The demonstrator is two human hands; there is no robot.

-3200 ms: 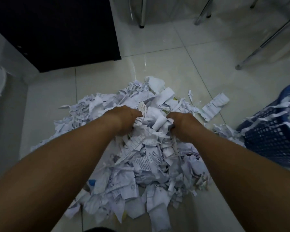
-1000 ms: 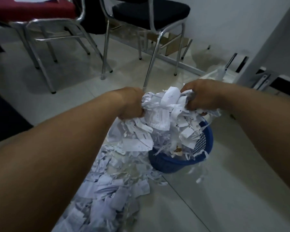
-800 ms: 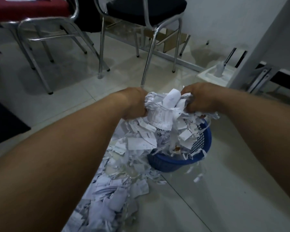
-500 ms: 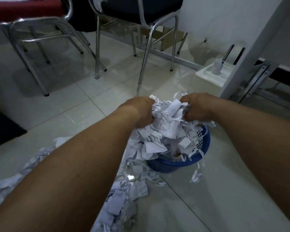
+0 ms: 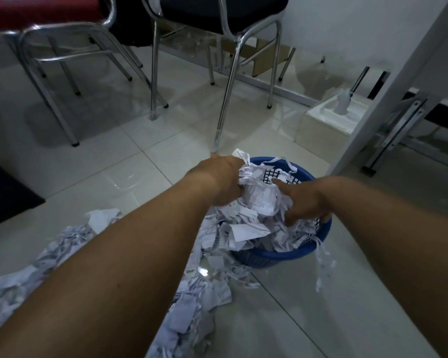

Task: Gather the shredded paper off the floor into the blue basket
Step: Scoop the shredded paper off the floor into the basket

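The blue basket (image 5: 285,255) stands on the tiled floor, heaped with white shredded paper (image 5: 246,229); strips hang over its rim. Both my hands are down inside it. My left hand (image 5: 219,183) at the basket's left side grips a wad of the paper. My right hand (image 5: 304,200) lies on top of the heap with its thumb stretched out and its fingers pointing down into the shreds. More shredded paper (image 5: 192,306) trails across the floor from the basket toward the lower left, partly hidden by my left forearm.
Chrome chair legs (image 5: 221,120) stand just behind the basket, with a second chair (image 5: 49,55) at the far left. A white box (image 5: 326,122) and a white table leg (image 5: 388,81) are at the right. A dark mat (image 5: 3,197) lies left.
Both hands have carried the wad from the floor pile over the basket and lowered it inside. The right hand has loosened and spread its fingers on the heap.
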